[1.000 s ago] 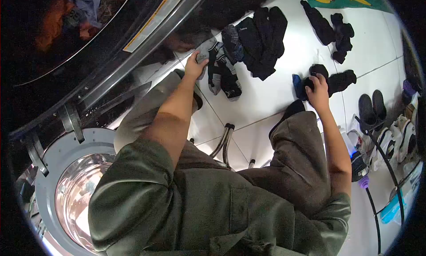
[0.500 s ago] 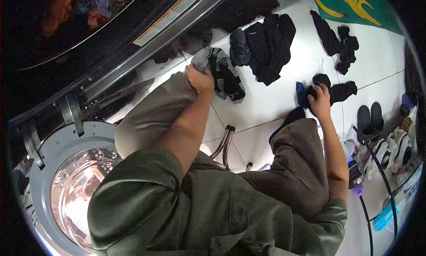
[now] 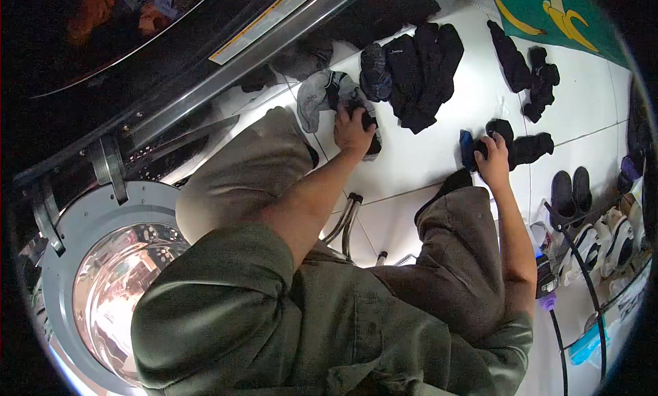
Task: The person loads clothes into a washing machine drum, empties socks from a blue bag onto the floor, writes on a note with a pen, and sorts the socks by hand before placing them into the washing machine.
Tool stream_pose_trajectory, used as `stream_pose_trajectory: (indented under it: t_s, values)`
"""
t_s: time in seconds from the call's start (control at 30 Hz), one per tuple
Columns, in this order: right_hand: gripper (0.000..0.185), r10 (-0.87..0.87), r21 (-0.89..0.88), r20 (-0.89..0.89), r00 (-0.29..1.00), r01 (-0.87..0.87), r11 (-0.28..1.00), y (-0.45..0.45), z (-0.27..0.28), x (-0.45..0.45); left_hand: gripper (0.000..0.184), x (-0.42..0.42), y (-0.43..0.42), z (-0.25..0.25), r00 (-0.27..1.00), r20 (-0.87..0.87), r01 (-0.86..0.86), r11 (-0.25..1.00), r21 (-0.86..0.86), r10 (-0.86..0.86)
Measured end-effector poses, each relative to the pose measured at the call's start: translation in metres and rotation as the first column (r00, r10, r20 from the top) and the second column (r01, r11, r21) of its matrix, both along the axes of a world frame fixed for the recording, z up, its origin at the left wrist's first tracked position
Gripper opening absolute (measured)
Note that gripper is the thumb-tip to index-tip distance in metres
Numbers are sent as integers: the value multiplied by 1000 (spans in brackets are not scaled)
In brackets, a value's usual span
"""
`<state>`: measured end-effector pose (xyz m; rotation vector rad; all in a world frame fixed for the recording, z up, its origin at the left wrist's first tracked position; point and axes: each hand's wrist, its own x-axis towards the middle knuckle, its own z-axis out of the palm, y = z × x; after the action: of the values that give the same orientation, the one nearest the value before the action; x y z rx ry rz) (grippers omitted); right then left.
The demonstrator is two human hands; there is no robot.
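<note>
Working two-handed over a white tiled floor, with socks lying all over the place. Reaching out to the left with the left hand, curling fingers down over some black-and-gray socks. Touching those for sure, but not seeing enough of the fingertips to tell between actually pinching and just resting on top. Spotting a light gray sock just left of that same hand, touching the black-and-gray ones.

Over on the right, bending the right hand over a black bundled sock, thumb and fingers a bit apart. Not being able to tell about a firm grip there either, tbh. Seeing a blue piece of fabric poking out just left of that hand, plus another black sock lying just to the right.

Also seeing a big black pile on the far side, with a dark patterned sock touching its left edge. Noticing two more black socks farther right, near a green banana-print cloth. Catching dark sandals and sneakers on the right, and a gray-rimmed shiny drum near left.
</note>
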<state>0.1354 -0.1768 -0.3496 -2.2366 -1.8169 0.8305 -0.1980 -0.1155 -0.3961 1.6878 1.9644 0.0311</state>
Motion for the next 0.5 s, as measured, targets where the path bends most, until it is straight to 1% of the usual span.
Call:
stream_pose_trajectory:
  t_s: [0.03, 0.1, 0.13, 0.2, 0.23, 0.27, 0.3, 0.33, 0.37, 0.4, 0.43, 0.47, 0.5]
  values:
    - [40, -7, -13, 6, 1000, 7, 1000, 0, 0, -1, 53, 1, 1, 1, 1000, 1, 1, 1000, -3, -1]
    - [40, -17, -23, 16, 1000, 17, 1000, 0, 2, -3, 44, 5, 7, 5, 986, -166, 11, 996, 88, 4]
    - [41, -2, -16, 14, 1000, 2, 1000, 1, 3, -5, 44, 8, 11, 9, 987, -163, 14, 996, 91, 1]
    - [42, 48, -15, 26, 999, -47, 999, 3, 3, -7, 40, 20, 20, 30, 968, -170, 224, 939, 263, -183]
    - [42, 44, -17, 28, 999, -43, 999, 5, 5, -9, 40, 26, 24, 32, 968, -167, 227, 938, 261, -188]
    - [43, 50, -23, 19, 999, -49, 999, 7, 7, -12, 40, 33, 31, 30, 910, -168, 412, 863, 293, -378]
    - [43, 54, -29, 10, 998, -54, 998, 8, 8, -14, 41, 40, 38, 31, 814, -175, 578, 749, 324, -553]
    - [42, 66, -10, 11, 998, -66, 998, 10, 7, -14, 47, 45, 46, 37, 752, -167, 659, 724, 207, -637]
    - [42, 61, -12, 16, 998, -61, 998, 11, 7, -15, 47, 47, 48, 29, 750, -161, 661, 721, 208, -642]
    - [42, 66, -13, 15, 998, -66, 998, 13, 9, -15, 49, 49, 49, 16, 852, -215, 508, 854, 110, -478]
    - [41, 70, -10, 15, 997, -70, 998, 14, 10, -16, 51, 52, 50, 9, 910, -285, 321, 947, 26, -301]
    - [41, 57, -2, 22, 998, -57, 998, 15, 10, -16, 52, 53, 50, 3, 908, -364, 237, 971, 34, -208]
    - [41, 53, -3, 27, 998, -53, 999, 15, 10, -15, 52, 56, 51, 7, 909, -360, 240, 970, 35, -212]
